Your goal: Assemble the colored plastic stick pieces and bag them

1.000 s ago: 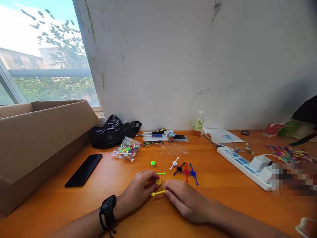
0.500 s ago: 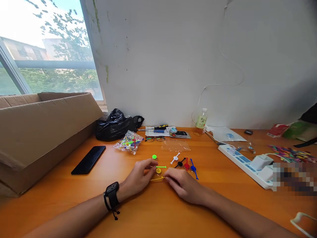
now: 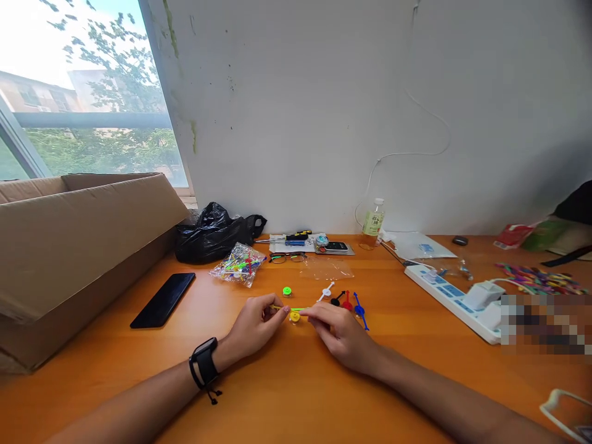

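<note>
Orange desk, middle of frame: your left hand (image 3: 255, 322) and right hand (image 3: 341, 332) both pinch a yellow stick (image 3: 279, 308).

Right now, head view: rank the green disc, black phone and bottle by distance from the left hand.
1. Green disc, just beyond the left hand, slightly to its right.
2. Black phone, out to its left.
3. Bottle, far right, back by the wall.

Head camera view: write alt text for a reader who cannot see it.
The left hand and right hand meet at a small yellow wheel and thin stick on an orange table. Coloured pieces lie beyond; a phone and cardboard box sit left.
</note>
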Demonstrator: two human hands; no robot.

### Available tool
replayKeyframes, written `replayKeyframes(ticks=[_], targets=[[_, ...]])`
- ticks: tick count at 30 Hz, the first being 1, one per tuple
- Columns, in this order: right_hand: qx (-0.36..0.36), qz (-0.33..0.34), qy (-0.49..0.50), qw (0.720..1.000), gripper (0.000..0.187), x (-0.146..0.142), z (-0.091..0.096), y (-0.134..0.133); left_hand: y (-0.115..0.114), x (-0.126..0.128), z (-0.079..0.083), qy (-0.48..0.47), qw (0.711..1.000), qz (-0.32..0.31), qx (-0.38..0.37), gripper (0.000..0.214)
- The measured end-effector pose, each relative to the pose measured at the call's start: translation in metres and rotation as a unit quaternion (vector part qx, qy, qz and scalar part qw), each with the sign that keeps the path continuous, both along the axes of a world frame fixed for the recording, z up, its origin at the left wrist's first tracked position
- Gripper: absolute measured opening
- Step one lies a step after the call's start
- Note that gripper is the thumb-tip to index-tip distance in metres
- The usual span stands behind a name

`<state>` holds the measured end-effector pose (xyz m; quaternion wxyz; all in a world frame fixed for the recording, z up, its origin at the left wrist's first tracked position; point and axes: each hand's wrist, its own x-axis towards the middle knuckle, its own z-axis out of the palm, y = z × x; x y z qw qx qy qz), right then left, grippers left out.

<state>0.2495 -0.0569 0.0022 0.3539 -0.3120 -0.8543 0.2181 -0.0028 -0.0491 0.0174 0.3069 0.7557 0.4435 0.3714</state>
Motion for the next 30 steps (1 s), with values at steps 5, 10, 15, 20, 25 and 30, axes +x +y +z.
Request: replayKeyframes(ticks=[5, 10, 15, 20, 25, 30], targets=[[-0.007, 0.001, -0.014, 1.0, 0.038, 0.001, -0.002, 0.004, 0.006, -0.003, -0.005, -0.006, 1.0, 0.025, 0.006, 0.035], [-0.016, -0.011, -0.007, 1.0, 0.036, 0.003, -0.002, 0.006, 0.008, -0.005, -0.008, -0.038, 0.999, -0.005, 0.02, 0.029], [-0.009, -0.04, -0.018, 0.999, 0.036, 0.009, -0.001, 0.009, 0.008, -0.006, -0.006, -0.018, 0.999, -0.032, 0.041, 0.022], [0.011, -0.035, -0.046, 0.998, 0.034, 0.011, 0.003, 0.007, 0.009, -0.01, -0.005, 0.014, 0.998, -0.05, 0.044, 0.02], [0.001, -0.034, -0.037, 0.999, 0.031, 0.01, 0.007, 0.005, 0.009, -0.01, -0.004, 0.037, 0.996, -0.056, 0.065, 0.019], [0.009, -0.037, -0.071, 0.997, 0.029, 0.011, 0.006, 0.004, 0.008, -0.009, -0.005, 0.068, 0.993, -0.06, 0.07, 0.021]])
